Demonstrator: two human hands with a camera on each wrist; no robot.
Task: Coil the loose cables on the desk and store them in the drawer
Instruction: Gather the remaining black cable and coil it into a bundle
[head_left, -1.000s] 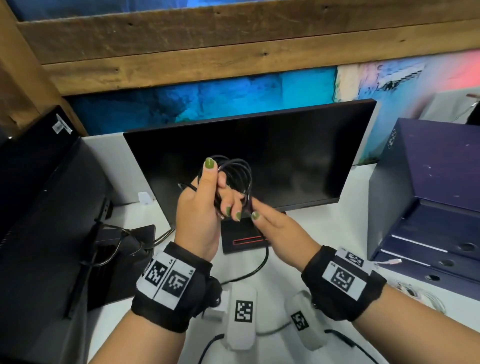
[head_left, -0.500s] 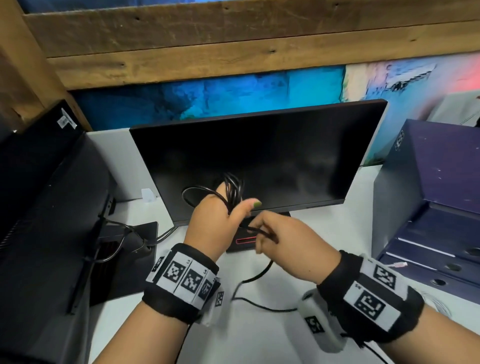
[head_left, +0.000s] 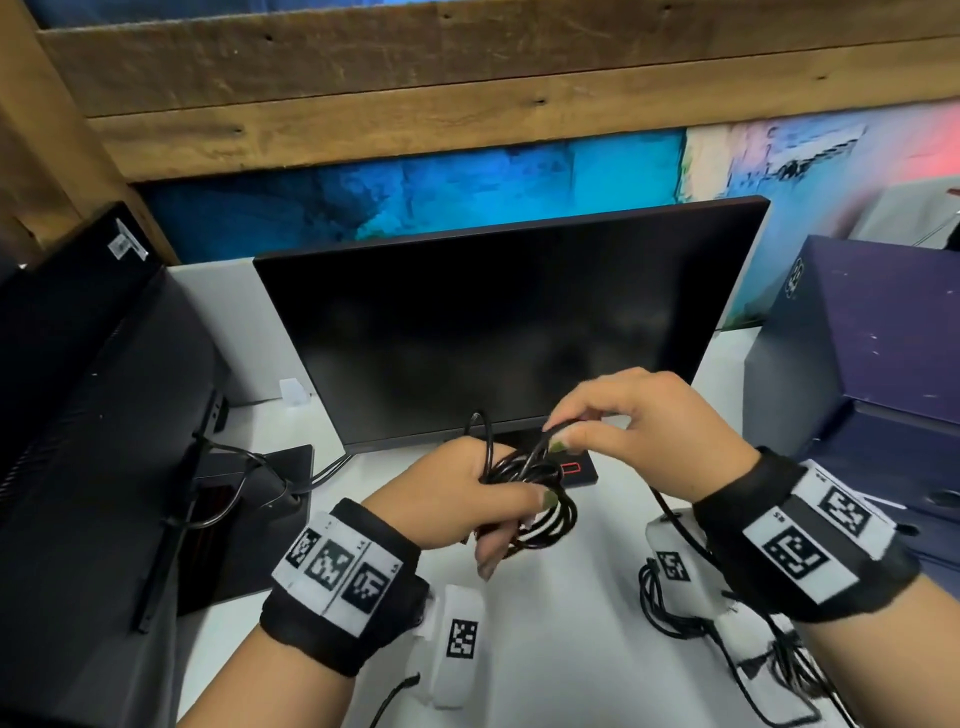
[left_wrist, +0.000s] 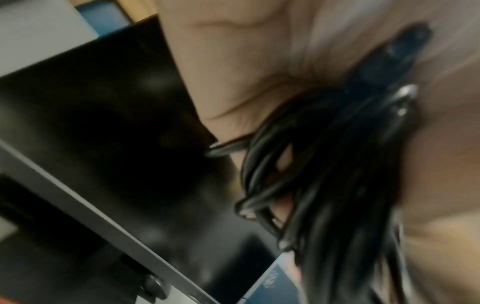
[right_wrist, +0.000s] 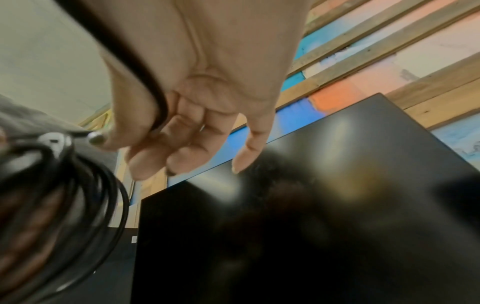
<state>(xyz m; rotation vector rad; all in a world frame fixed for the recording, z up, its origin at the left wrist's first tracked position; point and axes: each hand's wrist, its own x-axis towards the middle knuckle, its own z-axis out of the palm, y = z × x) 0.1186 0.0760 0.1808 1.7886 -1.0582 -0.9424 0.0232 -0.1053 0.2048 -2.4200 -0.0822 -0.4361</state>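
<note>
My left hand (head_left: 467, 499) grips a coil of black cable (head_left: 540, 499) just above the white desk (head_left: 545, 649), in front of the monitor. In the left wrist view the coil (left_wrist: 324, 174) fills the palm, blurred. My right hand (head_left: 623, 431) hovers over the coil and pinches the cable's free strand (head_left: 543, 441) between thumb and fingers; the strand (right_wrist: 145, 82) runs across the right palm. The rest of that strand trails down to the right, under my right wrist. A purple drawer unit (head_left: 883, 415) stands on the right, its drawers closed.
A dark monitor (head_left: 493, 332) stands straight ahead on a black base with a red slot (head_left: 571, 467). A second black screen (head_left: 78, 415) and its stand fill the left. More loose black cable (head_left: 670, 608) lies near the front right.
Both hands dropped from in front of the screen to near the desk. The left hand turned the coil downward; the right hand rose above it, carrying the strand over the coil.
</note>
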